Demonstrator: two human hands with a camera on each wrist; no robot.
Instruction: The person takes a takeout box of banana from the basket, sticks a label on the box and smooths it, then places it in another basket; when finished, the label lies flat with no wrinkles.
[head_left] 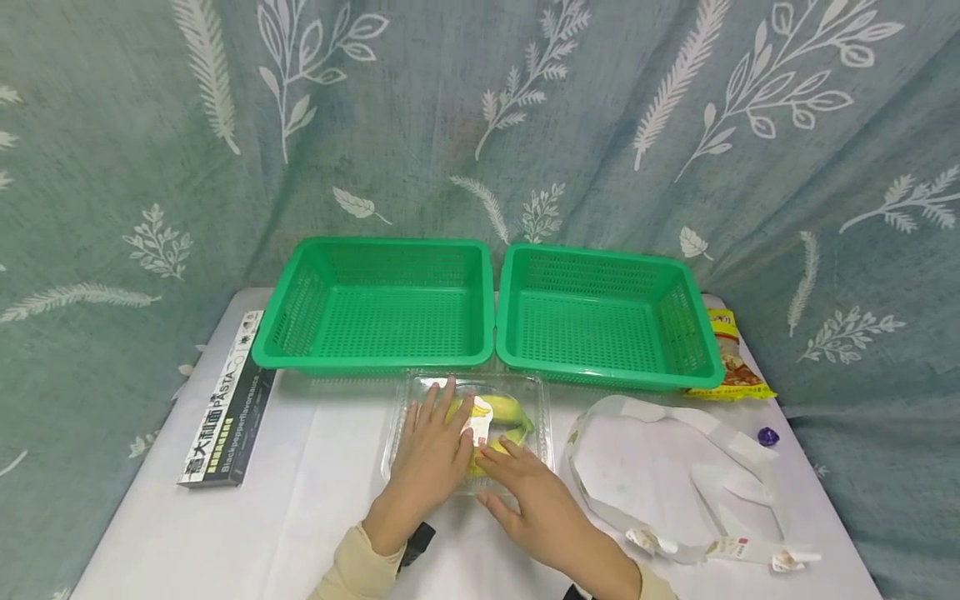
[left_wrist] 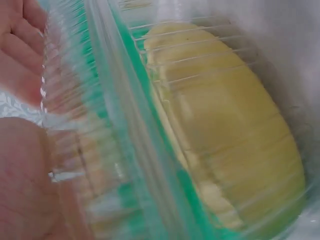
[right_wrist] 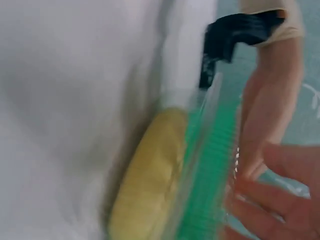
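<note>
A clear plastic clamshell box [head_left: 545, 437] lies on the table in front of the baskets, its lid down over yellow-green bananas [head_left: 504, 408]. My left hand [head_left: 429, 454] rests on the left part of the lid with fingers stretched forward. Toward the front right of the box is my right hand [head_left: 536, 504], its fingers reaching over the lid and thumb out to the side. Between the hands shows a white label [head_left: 477, 427]. Both wrist views look through the ribbed side wall at a yellow banana [left_wrist: 225, 125]; the right one is blurred.
Two green plastic baskets [head_left: 375, 363] [head_left: 600, 379] stand side by side at the back. A pasta box [head_left: 225, 408] lies at left. On the right are a yellow snack bag [head_left: 727, 358], a small purple ball-like item [head_left: 767, 437] and a loose strip of label backing [head_left: 600, 500].
</note>
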